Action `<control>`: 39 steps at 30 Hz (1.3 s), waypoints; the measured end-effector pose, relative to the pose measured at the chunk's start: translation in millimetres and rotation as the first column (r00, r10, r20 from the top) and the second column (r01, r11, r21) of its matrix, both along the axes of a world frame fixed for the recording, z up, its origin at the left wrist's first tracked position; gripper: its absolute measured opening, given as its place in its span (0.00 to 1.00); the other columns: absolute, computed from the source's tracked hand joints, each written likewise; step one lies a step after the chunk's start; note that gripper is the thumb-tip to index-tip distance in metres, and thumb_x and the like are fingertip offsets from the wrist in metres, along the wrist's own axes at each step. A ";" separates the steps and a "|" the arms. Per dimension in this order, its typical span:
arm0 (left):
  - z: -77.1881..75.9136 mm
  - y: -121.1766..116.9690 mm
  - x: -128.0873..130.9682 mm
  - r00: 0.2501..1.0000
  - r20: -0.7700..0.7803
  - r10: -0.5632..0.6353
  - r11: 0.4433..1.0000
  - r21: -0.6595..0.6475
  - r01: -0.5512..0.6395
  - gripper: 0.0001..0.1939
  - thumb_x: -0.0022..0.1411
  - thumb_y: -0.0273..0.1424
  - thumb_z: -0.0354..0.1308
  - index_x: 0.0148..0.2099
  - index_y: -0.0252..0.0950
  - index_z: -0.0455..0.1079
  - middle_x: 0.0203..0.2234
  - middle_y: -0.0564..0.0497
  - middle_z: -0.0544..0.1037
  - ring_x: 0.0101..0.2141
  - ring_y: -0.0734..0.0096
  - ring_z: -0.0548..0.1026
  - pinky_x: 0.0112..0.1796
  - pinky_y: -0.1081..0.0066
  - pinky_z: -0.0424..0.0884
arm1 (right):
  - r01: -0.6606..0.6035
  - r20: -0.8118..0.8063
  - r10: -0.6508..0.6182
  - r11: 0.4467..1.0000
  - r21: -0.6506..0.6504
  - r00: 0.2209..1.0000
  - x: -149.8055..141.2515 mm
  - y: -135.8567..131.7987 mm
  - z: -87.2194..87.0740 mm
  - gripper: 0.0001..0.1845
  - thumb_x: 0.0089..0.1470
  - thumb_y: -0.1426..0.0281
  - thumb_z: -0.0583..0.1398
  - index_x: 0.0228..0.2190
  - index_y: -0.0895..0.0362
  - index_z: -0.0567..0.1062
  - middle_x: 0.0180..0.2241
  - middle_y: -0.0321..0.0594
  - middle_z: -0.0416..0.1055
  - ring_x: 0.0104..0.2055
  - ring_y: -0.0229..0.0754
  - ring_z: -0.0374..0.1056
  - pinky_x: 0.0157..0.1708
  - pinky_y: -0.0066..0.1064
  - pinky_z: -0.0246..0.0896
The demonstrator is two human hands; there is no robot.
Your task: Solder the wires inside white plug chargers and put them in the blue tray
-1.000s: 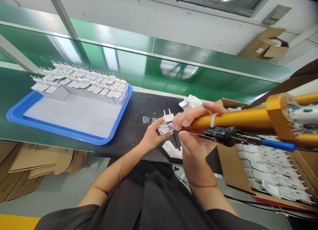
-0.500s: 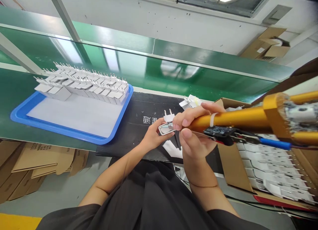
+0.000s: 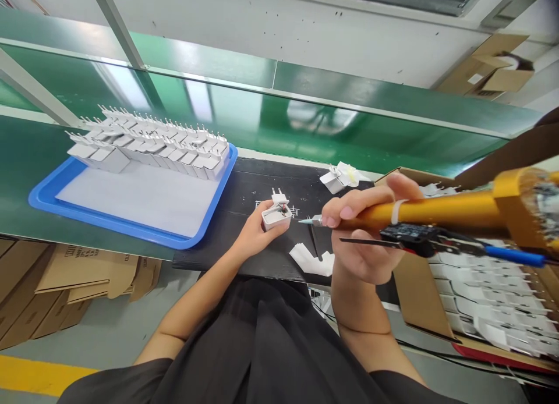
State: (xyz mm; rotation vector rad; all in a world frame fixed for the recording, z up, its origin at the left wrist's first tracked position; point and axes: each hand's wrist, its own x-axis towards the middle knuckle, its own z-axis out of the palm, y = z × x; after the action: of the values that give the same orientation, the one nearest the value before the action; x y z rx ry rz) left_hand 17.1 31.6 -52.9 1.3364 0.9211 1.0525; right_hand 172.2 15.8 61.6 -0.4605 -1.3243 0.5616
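on the tabletop (image 3: 21,148), at left, sits a tray (image 3: 109,224); a sheet (image 3: 135,200) lies in it, with plug housings (image 3: 152,153) in rows along its far side. right of the tray is a mat (image 3: 248,174). over it, one housing (image 3: 278,220) sits in the left fingers (image 3: 261,209), just left of the dispenser (image 3: 449,211) in the right fingers (image 3: 371,199). behind is another plug piece (image 3: 332,181); a pad (image 3: 305,259) lies nearer the person. far right, a carton (image 3: 421,293) holds more pieces (image 3: 491,302). boxes (image 3: 82,270) lie low at left, below the tabletop.
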 end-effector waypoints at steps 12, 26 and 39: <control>33.8 -14.7 -17.2 0.987 0.147 -0.071 0.978 -0.184 0.097 0.21 0.59 0.41 0.66 0.47 0.37 0.63 0.30 0.56 0.73 0.20 0.80 0.72 0.17 0.79 0.69 | 0.282 0.147 -0.272 0.958 -0.049 0.951 52.0 30.5 -19.1 0.34 0.48 0.63 0.69 0.57 0.40 0.70 0.35 0.35 0.70 0.29 0.37 0.65 0.28 0.33 0.65; 47.2 -25.7 -13.8 0.995 0.021 -0.096 0.973 -0.208 0.098 0.23 0.59 0.42 0.67 0.51 0.39 0.65 0.34 0.53 0.75 0.22 0.78 0.72 0.18 0.78 0.68 | 0.490 0.316 -0.479 0.870 0.050 0.819 91.4 62.2 -48.4 0.34 0.58 0.61 0.62 0.62 0.47 0.58 0.55 0.50 0.69 0.57 0.51 0.70 0.59 0.52 0.63; 42.1 -22.1 -10.4 0.940 -0.338 0.046 0.984 0.176 0.015 0.22 0.60 0.37 0.65 0.53 0.37 0.66 0.44 0.44 0.77 0.44 0.60 0.76 0.44 0.63 0.71 | 0.669 0.358 -0.614 0.742 -0.045 0.704 110.5 68.9 -65.6 0.34 0.58 0.67 0.60 0.64 0.50 0.58 0.59 0.52 0.63 0.60 0.50 0.67 0.53 0.47 0.70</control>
State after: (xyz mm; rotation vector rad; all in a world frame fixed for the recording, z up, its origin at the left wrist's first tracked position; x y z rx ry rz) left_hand 6.8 9.4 -10.8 1.6984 1.1142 0.9459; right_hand 282.8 84.7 -4.1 -1.1522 -1.3108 -0.0044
